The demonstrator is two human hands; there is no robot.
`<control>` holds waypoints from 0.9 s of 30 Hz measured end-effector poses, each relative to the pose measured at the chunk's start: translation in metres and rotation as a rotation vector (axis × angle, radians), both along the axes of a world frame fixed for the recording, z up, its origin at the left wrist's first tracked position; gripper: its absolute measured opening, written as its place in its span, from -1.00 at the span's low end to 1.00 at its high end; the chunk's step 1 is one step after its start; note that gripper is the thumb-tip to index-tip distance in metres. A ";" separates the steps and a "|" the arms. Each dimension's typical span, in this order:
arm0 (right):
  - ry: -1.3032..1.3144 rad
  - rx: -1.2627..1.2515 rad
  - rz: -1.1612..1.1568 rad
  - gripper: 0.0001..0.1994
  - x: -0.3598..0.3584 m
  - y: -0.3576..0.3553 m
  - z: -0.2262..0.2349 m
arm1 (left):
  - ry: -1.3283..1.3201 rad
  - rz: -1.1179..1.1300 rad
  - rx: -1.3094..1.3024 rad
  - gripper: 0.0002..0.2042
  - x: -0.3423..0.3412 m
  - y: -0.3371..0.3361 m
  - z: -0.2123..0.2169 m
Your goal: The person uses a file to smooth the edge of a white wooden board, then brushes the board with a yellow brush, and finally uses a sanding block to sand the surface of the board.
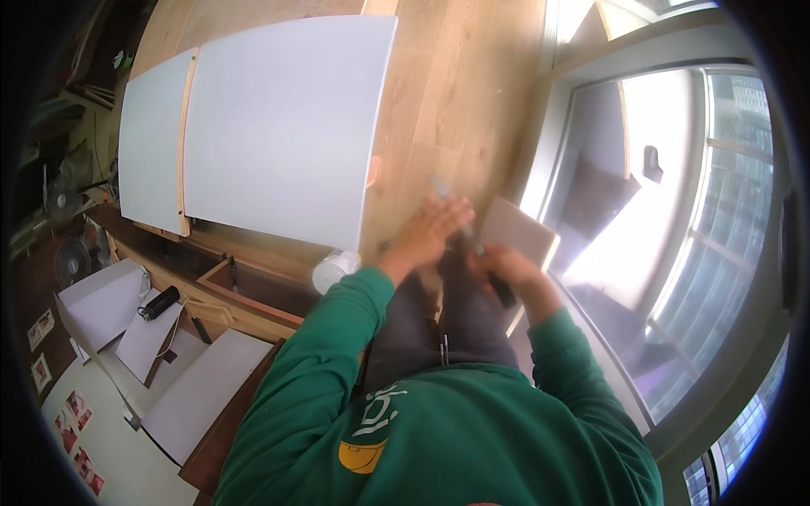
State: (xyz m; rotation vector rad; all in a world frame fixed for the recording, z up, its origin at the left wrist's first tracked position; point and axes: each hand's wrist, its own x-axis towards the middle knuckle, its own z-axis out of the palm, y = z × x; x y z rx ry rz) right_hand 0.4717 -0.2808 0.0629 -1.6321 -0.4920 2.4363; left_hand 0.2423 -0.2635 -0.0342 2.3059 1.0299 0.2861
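My right hand (504, 266) is closed round the dark handle of a slim tool, blurred by motion. The tool's pale, thin shaft (440, 187) points forward and left; I cannot make out its exact kind. My left hand (432, 229) lies over the shaft's middle with its fingers stretched out. Whether the palm touches the tool is hidden. Both hands are in front of my legs, above the wooden floor (434, 101). Beside my right hand leans a light brown board (521, 232) with a pale edge.
A large white panel (287, 126) with a wooden strip (186, 143) across it fills the front left. Close to its near corner stands a white tub (335, 270). Wooden drawer frames (261, 282) and a black bottle (159, 304) are at left. A window (650, 211) borders the right.
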 end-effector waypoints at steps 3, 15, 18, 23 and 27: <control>-0.042 0.106 0.207 -0.89 0.001 0.006 0.018 | 0.228 0.345 -0.110 -0.24 -0.019 0.019 -0.022; -0.053 0.051 0.095 -0.88 0.033 0.002 0.044 | 0.453 0.593 -0.533 -0.21 -0.010 0.010 -0.024; -0.110 0.048 0.163 -0.90 0.031 0.001 0.039 | 0.152 0.278 -0.042 -0.27 0.005 -0.006 -0.006; 0.061 0.142 0.095 -0.92 0.043 0.014 0.057 | 0.396 0.324 -0.269 -0.48 0.020 0.022 0.076; 0.202 0.091 -0.225 -0.90 0.056 0.020 0.032 | 0.412 0.326 -0.621 -0.58 -0.015 0.046 0.144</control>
